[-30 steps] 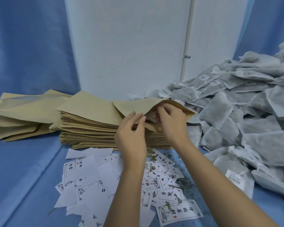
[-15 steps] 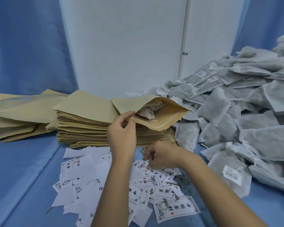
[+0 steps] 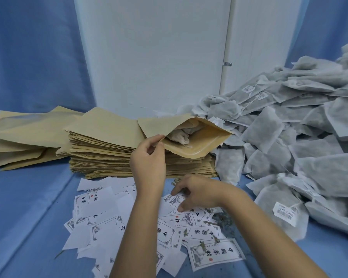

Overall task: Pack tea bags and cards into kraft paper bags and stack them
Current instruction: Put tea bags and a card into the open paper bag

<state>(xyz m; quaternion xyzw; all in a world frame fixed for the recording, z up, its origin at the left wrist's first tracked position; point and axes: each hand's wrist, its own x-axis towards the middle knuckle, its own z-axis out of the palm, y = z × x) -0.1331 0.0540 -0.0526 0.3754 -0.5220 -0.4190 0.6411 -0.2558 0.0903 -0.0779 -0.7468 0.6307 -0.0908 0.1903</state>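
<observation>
The kraft bag (image 3: pixel 163 125) at the left hand (image 3: pixel 149 163) is tan outside and glossy golden-brown within. Under the right hand (image 3: pixel 197 193), the cards (image 3: pixel 186 219) are white with thin black borders, black characters, grey ink drawings and red seals. Right of both hands the tea bags (image 3: pixel 265 127) are pale grey. The cloth (image 3: pixel 28 197) is blue.

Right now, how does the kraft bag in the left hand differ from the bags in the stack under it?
The held bag gapes open; the stack has its bags lying flat. The held bag has a tea bag inside; the stack's bags look empty. The left hand pinches the held bag's edge; no hand holds the stack. Both are tan kraft paper.
</observation>
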